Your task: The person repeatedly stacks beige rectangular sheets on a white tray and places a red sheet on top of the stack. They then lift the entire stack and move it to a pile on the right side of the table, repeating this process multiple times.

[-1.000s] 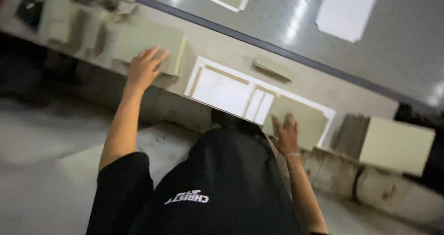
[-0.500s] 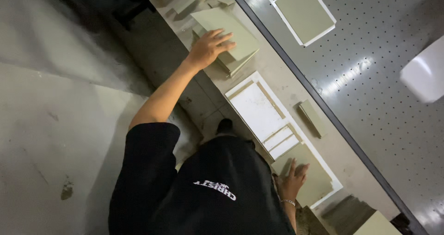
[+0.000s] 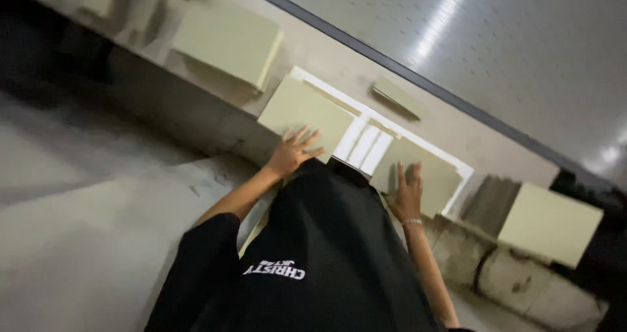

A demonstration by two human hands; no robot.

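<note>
My left hand (image 3: 292, 152) rests with fingers spread on the near edge of a pale green board (image 3: 307, 113), which lies over the left bay of a white frame (image 3: 364, 146) on a ledge. On a second pale green board (image 3: 421, 174), in the frame's right bay, my right hand (image 3: 406, 191) lies flat. Narrow white strips show between the two boards. My black shirt hides the ledge's near edge below the hands.
A stack of the same green boards (image 3: 228, 41) sits further left on the ledge. A small green strip (image 3: 398, 97) lies behind the frame. A pale box (image 3: 548, 224) stands at the right. Beyond is a grey perforated table top (image 3: 496, 45); grey floor (image 3: 85, 227) is at the left.
My left hand has come off the stack at the left and brought a green board over the frame's left bay. My right hand stays on the right board.
</note>
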